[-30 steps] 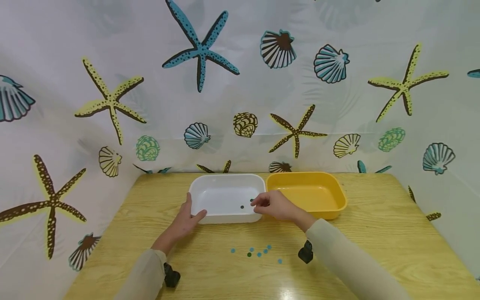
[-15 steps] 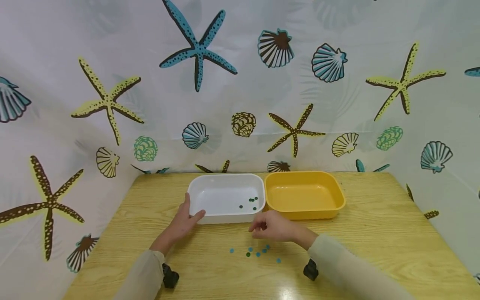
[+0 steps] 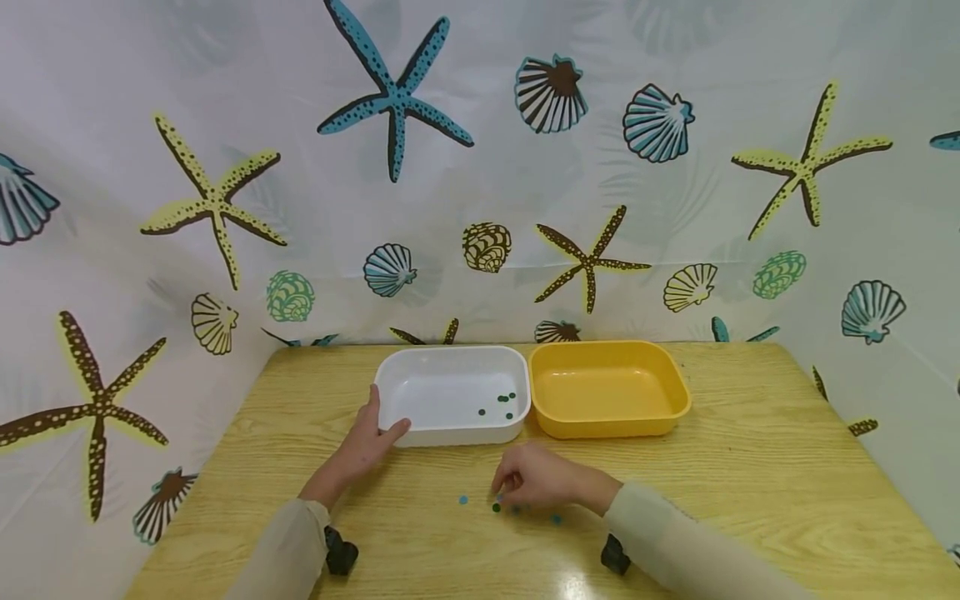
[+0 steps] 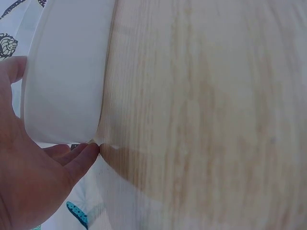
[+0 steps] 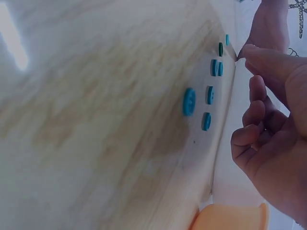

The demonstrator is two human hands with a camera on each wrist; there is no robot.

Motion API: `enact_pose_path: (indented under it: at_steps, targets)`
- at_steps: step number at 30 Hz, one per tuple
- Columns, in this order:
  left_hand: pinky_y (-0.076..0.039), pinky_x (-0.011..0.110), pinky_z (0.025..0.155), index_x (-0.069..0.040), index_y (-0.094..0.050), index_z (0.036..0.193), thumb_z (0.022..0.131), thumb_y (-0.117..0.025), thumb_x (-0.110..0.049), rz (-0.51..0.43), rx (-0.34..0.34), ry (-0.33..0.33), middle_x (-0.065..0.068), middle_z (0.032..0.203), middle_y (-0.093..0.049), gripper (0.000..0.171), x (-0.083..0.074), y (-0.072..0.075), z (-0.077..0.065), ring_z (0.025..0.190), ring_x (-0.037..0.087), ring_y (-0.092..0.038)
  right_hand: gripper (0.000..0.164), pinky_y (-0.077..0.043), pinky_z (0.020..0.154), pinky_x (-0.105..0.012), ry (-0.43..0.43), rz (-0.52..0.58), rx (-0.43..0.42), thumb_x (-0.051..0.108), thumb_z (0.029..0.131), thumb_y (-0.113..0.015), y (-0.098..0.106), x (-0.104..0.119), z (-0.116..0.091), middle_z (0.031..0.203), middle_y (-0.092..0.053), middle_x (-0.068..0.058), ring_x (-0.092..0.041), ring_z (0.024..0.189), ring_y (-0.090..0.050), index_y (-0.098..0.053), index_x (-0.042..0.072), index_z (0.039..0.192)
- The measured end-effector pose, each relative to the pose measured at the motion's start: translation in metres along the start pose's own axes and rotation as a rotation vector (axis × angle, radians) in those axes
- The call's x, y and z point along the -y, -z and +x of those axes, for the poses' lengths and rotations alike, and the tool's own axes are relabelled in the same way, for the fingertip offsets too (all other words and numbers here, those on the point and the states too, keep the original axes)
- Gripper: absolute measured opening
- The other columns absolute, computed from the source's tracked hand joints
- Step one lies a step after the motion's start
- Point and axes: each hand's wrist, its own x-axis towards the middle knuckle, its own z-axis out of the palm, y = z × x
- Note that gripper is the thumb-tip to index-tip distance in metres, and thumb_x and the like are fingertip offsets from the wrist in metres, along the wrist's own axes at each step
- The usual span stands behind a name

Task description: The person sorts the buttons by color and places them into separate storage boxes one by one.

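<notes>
My left hand (image 3: 363,446) holds the near left corner of a white tray (image 3: 427,400), its thumb on the front side and its fingers at the left end. Several small green buttons (image 3: 504,398) lie inside that tray, toward its right. In front of it on the table, one green button (image 3: 497,507) lies among several blue buttons (image 5: 189,101). Just over this group is my right hand (image 3: 543,477), thumb and index finger reaching down near the green button, the other fingers loosely curled. Nothing shows in its grasp. It partly covers some blue buttons in the head view.
A yellow tray (image 3: 607,400) stands against the white tray's right end. Both are at the back of a wood-grain table (image 3: 750,467). A fabric sheet (image 3: 480,183) printed with starfish and shells surrounds the back and sides.
My right hand has come from over the white tray's right end, back toward me and down to the loose buttons. More green buttons show in the tray. My left hand stays put.
</notes>
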Motion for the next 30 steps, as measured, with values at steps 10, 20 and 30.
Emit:
enact_pose_path:
  at_steps: [10,20,30]
  targets:
    - [-0.008,0.055,0.110,0.004,0.020,0.144,0.099,-0.047,-0.035,-0.002,0.004,0.002,0.034,0.150,0.007,0.089,0.001,-0.001,0.000,0.139,0.044,0.000,0.012,-0.041,0.061,-0.013,0.050,-0.060,0.064,0.014,0.080,-0.076,-0.006,0.001,0.005,0.075,-0.058,0.005,0.002,0.066,-0.046,-0.075,0.012,0.092]
    - [-0.008,0.055,0.109,0.003,0.020,0.144,0.099,-0.047,-0.035,-0.008,0.000,-0.005,0.033,0.150,0.007,0.089,0.000,-0.002,0.000,0.139,0.044,0.000,0.011,-0.040,0.061,-0.013,0.037,-0.129,0.091,0.015,0.081,-0.075,-0.008,-0.001,0.008,0.076,-0.057,0.009,0.002,0.066,-0.045,-0.075,0.014,0.092]
    - [-0.009,0.054,0.110,0.004,0.020,0.144,0.100,-0.046,-0.033,-0.012,0.002,-0.005,0.032,0.151,0.008,0.087,-0.003,0.000,-0.002,0.140,0.042,0.001,0.010,-0.042,0.062,-0.013,0.019,-0.110,0.109,0.017,0.082,-0.075,-0.008,-0.004,0.011,0.078,-0.057,0.014,0.003,0.068,-0.047,-0.076,0.016,0.092]
